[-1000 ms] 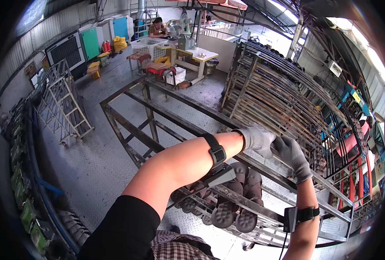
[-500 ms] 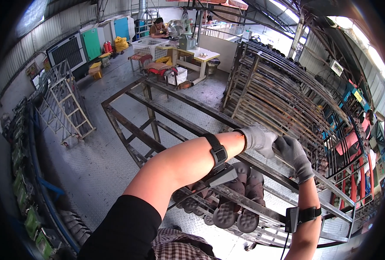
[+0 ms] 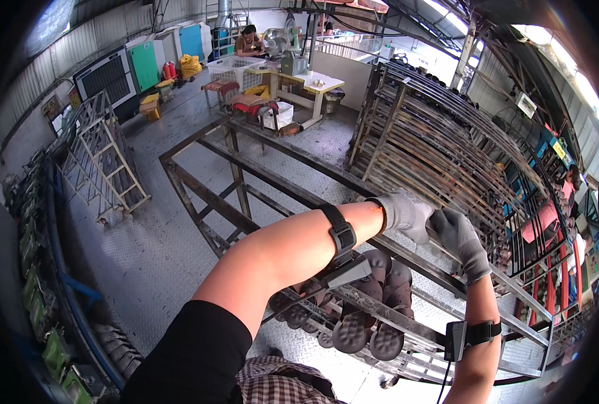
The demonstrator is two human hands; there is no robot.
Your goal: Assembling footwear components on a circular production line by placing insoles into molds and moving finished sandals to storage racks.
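Note:
Both my hands wear grey knit gloves and meet at the far top rail of a dark metal rack (image 3: 279,149). My left hand (image 3: 408,214) reaches across and is closed over the rail. Right beside it, my right hand (image 3: 456,237) is closed on the same rail, its fingertips mostly hidden. Below my left forearm, a pair of dark brown shoes (image 3: 384,289) rests on the rack's near bars with knobbed soles toward me. More dark shoes (image 3: 293,313) sit lower, partly covered by my arm and a strapped-on grey device (image 3: 347,273).
Another tall rack of rusty bars (image 3: 421,141) stands just beyond, on the right. A pale metal frame (image 3: 111,161) leans at the left, near a row of green machine parts (image 3: 40,316). A person (image 3: 247,42) sits at the back by a worktable (image 3: 318,82).
The view shifts very slightly. My hands stay at the same place on the rail, and the shoes have not visibly moved on the rack.

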